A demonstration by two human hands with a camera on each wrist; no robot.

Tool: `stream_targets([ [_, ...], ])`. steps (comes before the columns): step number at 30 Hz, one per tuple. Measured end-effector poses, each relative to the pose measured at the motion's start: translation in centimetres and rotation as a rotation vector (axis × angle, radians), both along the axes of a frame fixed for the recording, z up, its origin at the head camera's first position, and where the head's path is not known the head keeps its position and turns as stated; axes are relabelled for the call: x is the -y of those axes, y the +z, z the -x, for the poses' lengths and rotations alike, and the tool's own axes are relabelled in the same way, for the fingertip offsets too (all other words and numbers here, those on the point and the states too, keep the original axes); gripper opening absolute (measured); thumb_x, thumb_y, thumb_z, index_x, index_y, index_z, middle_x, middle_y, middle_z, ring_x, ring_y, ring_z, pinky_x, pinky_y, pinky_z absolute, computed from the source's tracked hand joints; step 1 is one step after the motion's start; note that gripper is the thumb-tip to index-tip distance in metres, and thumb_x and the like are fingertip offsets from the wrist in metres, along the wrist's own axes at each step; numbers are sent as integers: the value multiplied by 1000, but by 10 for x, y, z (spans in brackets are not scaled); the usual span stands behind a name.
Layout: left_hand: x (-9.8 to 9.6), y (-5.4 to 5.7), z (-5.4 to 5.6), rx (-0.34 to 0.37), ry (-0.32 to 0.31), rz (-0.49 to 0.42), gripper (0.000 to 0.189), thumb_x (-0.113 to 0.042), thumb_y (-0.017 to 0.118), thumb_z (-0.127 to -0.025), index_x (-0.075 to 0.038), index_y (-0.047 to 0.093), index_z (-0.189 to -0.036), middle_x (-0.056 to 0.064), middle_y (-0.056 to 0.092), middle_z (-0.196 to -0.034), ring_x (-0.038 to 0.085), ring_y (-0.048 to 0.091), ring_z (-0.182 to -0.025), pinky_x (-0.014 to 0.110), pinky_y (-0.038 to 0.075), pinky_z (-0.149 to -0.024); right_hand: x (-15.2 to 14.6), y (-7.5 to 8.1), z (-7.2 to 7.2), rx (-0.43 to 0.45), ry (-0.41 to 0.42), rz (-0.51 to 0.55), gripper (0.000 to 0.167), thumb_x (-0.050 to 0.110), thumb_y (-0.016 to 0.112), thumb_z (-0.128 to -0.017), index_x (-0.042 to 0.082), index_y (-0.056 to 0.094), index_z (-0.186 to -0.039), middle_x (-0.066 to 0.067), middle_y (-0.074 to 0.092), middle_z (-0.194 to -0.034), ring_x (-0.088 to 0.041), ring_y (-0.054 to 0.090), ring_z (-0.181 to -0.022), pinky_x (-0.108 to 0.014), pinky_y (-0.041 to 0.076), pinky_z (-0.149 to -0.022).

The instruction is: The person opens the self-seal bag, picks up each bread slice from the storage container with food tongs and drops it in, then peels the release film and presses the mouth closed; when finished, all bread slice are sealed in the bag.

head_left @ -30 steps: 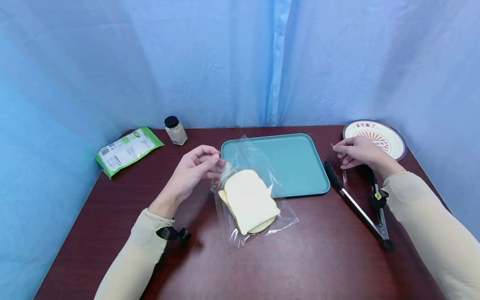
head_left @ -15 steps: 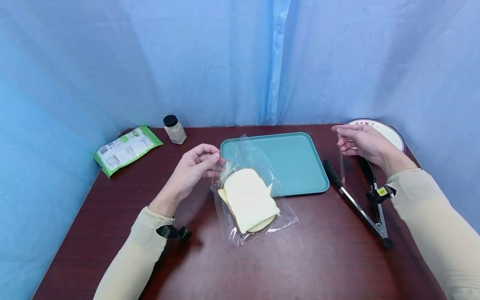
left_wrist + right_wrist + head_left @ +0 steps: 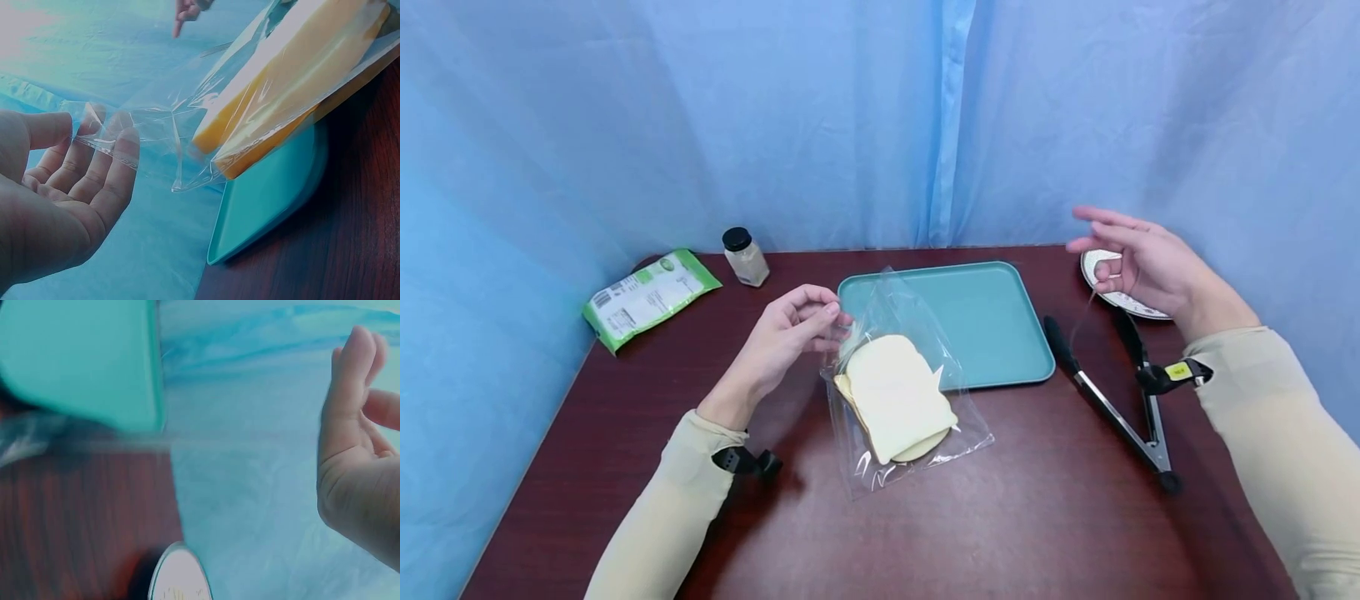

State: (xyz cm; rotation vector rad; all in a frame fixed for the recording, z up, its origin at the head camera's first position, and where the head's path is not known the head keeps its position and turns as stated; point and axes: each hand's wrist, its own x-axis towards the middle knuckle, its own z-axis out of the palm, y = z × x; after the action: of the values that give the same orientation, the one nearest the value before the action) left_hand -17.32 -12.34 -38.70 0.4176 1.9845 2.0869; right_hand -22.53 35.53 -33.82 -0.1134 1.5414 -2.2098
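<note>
My left hand (image 3: 786, 346) pinches the open edge of a clear plastic bag (image 3: 966, 429) between thumb and fingertips. Inside the bag lies a sandwich (image 3: 898, 400) of bread slices, with a round pale slice showing at its lower edge. The left wrist view shows the stretched bag mouth between the left hand (image 3: 75, 175) and the bread (image 3: 275, 94). My right hand (image 3: 1153, 258) is raised near the plate, some fingers stretched out. A faint thin clear strip (image 3: 1082, 321) hangs by its lower fingers. In the right wrist view the right hand (image 3: 353, 431) is partly cut off.
A teal tray (image 3: 992, 333) lies behind the bag. Black-handled metal tongs (image 3: 1120, 421) lie spread at the right. Behind the right hand is a patterned plate (image 3: 1138, 307). A green-and-white packet (image 3: 651, 300) and a black-capped jar (image 3: 747, 260) stand back left. Blue curtains (image 3: 820, 125) enclose the table.
The right hand has risen and spread its fingers, the clear strip trailing from it. It no longer covers the same part of the plate. The left hand and bag are nearly still.
</note>
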Motion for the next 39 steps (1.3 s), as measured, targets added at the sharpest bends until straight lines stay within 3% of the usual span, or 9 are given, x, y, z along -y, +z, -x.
stream_targets([
  [4,0,0,0,-3,-4,-1,10,-12,62,-103,-7,60,-111,18,72,-104,25,72,-92,49,58,-85,1,10,-2,-52,88,262,49,18,35,-112,22,28,-161,-15,61,-138,-38,71,-94,-48,59,-81],
  [6,1,0,0,-6,-5,-1,10,-12,62,-103,-7,61,-112,22,71,-106,27,72,-92,49,58,-85,3,14,-4,-83,126,366,48,18,31,-113,18,28,-160,-18,55,-145,-45,64,-114,-56,54,-90],
  [8,1,0,-1,-9,-7,-3,11,-12,62,-103,-6,61,-112,24,70,-107,28,72,-92,48,58,-84,7,19,-7,-118,143,404,46,17,29,-113,14,32,-158,-20,51,-148,-46,57,-125,-59,51,-95],
  [15,1,4,0,-12,-6,-11,14,-12,63,-102,-4,59,-113,12,73,-102,28,72,-94,44,59,-83,31,25,-13,-219,187,307,44,7,28,-111,2,34,-155,-23,52,-145,-45,56,-126,-57,49,-97],
  [21,1,9,-1,-56,-4,-18,10,-12,62,-102,-6,60,-111,14,73,-101,31,72,-92,52,57,-84,65,4,-2,-275,198,213,40,-1,37,-108,-1,46,-147,-20,58,-139,-40,56,-129,-53,47,-102],
  [25,1,14,-2,-93,-9,-30,18,-11,61,-103,2,57,-114,18,73,-101,36,72,-92,51,58,-83,100,-17,7,-226,166,83,42,4,52,-105,3,48,-148,-16,54,-145,-37,46,-139,-51,39,-110],
  [30,0,19,-2,-112,-28,-39,19,-12,60,-103,3,56,-115,25,70,-104,40,71,-93,51,58,-84,142,-39,18,-110,198,-38,61,15,63,-102,5,36,-156,-18,37,-158,-39,31,-147,-55,31,-115],
  [34,-4,20,-2,-112,-53,-48,15,-12,60,-104,-1,57,-114,23,71,-104,43,71,-95,51,57,-85,161,-51,19,-55,287,-108,61,19,62,-103,1,36,-155,-18,41,-156,-36,42,-142,-55,33,-114],
  [39,-8,21,0,-112,-68,-62,15,-12,61,-103,-2,58,-113,27,70,-105,40,71,-94,48,59,-82,168,-61,15,-80,312,-172,35,19,61,-104,-1,61,-132,-17,63,-134,-32,61,-123,-54,43,-107],
])
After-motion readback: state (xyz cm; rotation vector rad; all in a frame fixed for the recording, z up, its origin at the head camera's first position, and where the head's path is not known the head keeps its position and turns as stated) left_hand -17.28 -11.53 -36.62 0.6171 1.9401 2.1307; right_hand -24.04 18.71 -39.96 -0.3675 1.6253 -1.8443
